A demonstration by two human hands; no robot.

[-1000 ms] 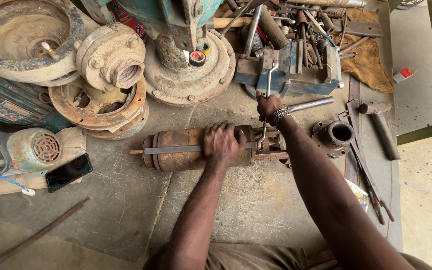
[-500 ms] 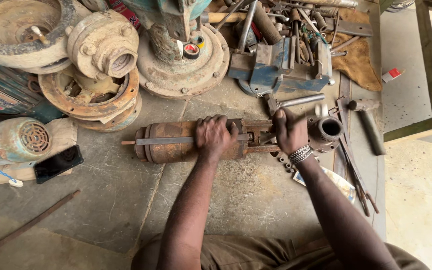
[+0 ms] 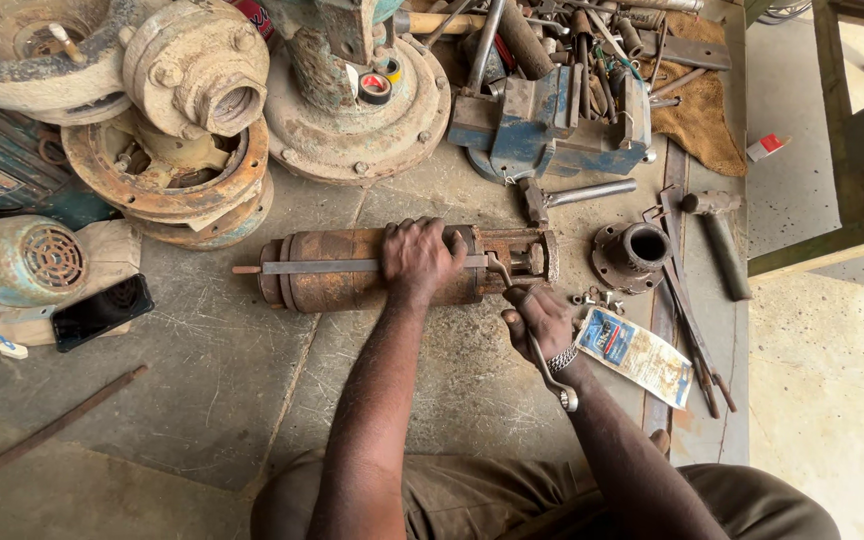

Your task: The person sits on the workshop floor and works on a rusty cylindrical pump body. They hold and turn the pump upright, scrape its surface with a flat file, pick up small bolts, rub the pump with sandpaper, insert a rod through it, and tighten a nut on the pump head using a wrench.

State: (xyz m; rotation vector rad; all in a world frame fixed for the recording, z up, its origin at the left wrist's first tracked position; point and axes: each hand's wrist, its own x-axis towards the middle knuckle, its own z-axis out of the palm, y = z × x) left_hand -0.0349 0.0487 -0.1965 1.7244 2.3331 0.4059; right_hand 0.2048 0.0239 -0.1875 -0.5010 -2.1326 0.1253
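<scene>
At the far left I see a small motor (image 3: 27, 262) with a round grille lying on a board (image 3: 42, 325), and a black phone (image 3: 102, 311) resting face up on the board's near corner. A thin rod (image 3: 52, 428) lies slantwise on the concrete slab (image 3: 212, 400) below them. Behind, rusty pump casings (image 3: 167, 170) are stacked one in another; the top flanged one holds a threaded bore, open and, as far as I can tell, with nothing in it. Next to the stack stands a round base (image 3: 357, 120) with a roll of tape (image 3: 374, 88) sitting on it.

In the middle the rusty pump (image 3: 352, 270) lies on its side on the slab, long axis running left to right, with a flat strap along its top. My left hand (image 3: 417, 262) is clamped over the pump's upper side, fingers curled down its far face. My right hand (image 3: 542, 322) is closed around the shank of a wrench (image 3: 537, 345), whose head meets the pump's right end and whose ring end sticks out past my wrist.

Behind the pump sits a blue vise (image 3: 552, 125) heaped about with rods and pipes. To the right, a flanged collar (image 3: 634, 252) stands with its hollow mouth up; it looks dark inside. A few small nuts (image 3: 597, 298) lie just beside a printed packet (image 3: 637, 355). A hammer (image 3: 717, 235) lies further right, near a brown cloth (image 3: 697, 125).
</scene>
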